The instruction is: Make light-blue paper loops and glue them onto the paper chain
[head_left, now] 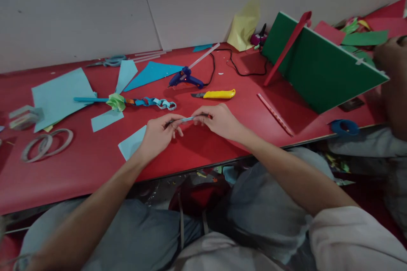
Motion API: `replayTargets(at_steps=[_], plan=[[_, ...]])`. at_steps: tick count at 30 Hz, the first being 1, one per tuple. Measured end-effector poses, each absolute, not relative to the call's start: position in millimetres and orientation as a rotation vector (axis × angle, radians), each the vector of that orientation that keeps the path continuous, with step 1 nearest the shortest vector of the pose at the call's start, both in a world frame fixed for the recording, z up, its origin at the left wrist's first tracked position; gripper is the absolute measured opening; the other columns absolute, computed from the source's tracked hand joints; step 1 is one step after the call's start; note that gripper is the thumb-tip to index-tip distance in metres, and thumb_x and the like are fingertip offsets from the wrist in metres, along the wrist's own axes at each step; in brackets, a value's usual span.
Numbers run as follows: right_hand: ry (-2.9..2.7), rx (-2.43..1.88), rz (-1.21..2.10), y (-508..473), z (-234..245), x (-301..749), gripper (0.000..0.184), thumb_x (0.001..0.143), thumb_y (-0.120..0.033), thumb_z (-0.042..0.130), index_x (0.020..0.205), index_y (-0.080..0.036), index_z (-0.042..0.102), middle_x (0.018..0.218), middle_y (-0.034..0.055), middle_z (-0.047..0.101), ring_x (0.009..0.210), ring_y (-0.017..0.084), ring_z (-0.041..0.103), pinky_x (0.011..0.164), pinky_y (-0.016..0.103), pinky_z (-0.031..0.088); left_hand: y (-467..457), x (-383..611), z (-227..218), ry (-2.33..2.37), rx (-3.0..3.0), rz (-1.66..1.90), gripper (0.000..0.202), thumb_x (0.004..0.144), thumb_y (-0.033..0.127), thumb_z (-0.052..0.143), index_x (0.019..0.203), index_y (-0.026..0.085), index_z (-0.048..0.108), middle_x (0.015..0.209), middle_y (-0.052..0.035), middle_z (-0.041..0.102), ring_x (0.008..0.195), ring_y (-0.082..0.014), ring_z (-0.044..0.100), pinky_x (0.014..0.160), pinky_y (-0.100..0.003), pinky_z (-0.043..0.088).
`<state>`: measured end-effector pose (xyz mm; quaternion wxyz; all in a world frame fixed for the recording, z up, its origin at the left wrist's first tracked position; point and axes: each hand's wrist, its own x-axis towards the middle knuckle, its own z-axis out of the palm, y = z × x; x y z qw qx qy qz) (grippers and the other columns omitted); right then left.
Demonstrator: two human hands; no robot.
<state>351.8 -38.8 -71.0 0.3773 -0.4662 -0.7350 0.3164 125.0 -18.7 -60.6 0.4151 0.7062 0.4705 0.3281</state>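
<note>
Between my two hands, above the red table near its front edge, is a thin pencil-like stick (190,118) with a pale blue stretch in the middle. My left hand (160,133) pinches its left part, and my right hand (219,119) grips the right part, where a red tip shows. Fingers hide much of it. Beneath the left wrist lies a light blue paper piece (132,144). A yellow utility knife (219,94) with its blade out rests just beyond my right hand. Farther left lies a blue paper chain (155,102), joined to a blue stick with a green paper flower (116,102).
A blue glue gun (186,78) with a black cord stands behind the knife. Scissors (114,60), light blue sheets (63,93) and tape rolls (36,148) lie leftward. At right are a pink-red pencil (275,114), a green board (318,63), a blue tape roll (344,127) and another person's arm (394,80).
</note>
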Motion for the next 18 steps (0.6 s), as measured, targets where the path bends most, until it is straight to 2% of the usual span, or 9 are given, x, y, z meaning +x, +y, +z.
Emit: replayTargets(at_steps=[3, 7, 12, 15, 18], plan=[[-1.832, -1.182, 0.893, -37.0, -76.1, 351.4, 0.022, 0.098, -0.014, 0.058, 0.102, -0.016, 0.079, 0.080, 0.0033, 0.080, 0.066, 0.013, 0.070, 0.070, 0.027, 0.053, -13.9, 125.0, -69.2, 1.208, 1.622, 0.808, 0.016, 0.089, 0.030, 0.071, 0.092, 0.018, 0.083, 0.057, -0.0032, 0.073, 0.047, -0.0146, 0.065, 0.049, -0.022, 0.050], [-1.808, -1.180, 0.929, -35.3, -79.4, 351.8, 0.018, 0.098, -0.019, 0.061, 0.097, -0.016, 0.078, 0.080, 0.0050, 0.080, 0.070, 0.015, 0.075, 0.071, 0.027, 0.056, -10.4, 127.0, -73.6, 1.241, 1.520, 0.818, 0.014, 0.086, 0.027, 0.073, 0.088, 0.016, 0.082, 0.061, -0.0052, 0.075, 0.054, -0.0187, 0.074, 0.053, -0.024, 0.057], [-1.715, -1.213, 1.040, -32.5, -83.1, 352.6, 0.020, 0.099, -0.022, 0.060, 0.090, -0.015, 0.076, 0.075, 0.0051, 0.079, 0.062, 0.014, 0.073, 0.067, 0.027, 0.056, -12.3, 129.0, -71.6, 1.224, 1.447, 0.806, 0.017, 0.086, 0.030, 0.074, 0.091, 0.015, 0.078, 0.081, -0.0093, 0.081, 0.052, -0.0163, 0.073, 0.050, -0.023, 0.056], [-1.670, -1.106, 1.208, -32.9, -84.0, 353.0, 0.020, 0.101, -0.025, 0.060, 0.105, -0.013, 0.075, 0.078, 0.0059, 0.079, 0.067, 0.015, 0.074, 0.070, 0.028, 0.059, -14.4, 126.4, -66.5, 1.200, 1.469, 0.776, 0.024, 0.086, 0.035, 0.076, 0.100, 0.015, 0.075, 0.085, -0.0094, 0.082, 0.053, -0.0158, 0.072, 0.049, -0.024, 0.056], [-1.731, -1.033, 1.163, -36.2, -82.1, 352.9, 0.029, 0.099, -0.028, 0.065, 0.123, -0.015, 0.073, 0.094, 0.0076, 0.082, 0.080, 0.016, 0.076, 0.077, 0.029, 0.059, -16.9, 120.9, -62.2, 1.155, 1.480, 0.757, 0.032, 0.084, 0.041, 0.079, 0.102, 0.016, 0.073, 0.084, -0.0093, 0.081, 0.051, -0.0157, 0.070, 0.047, -0.024, 0.054]])
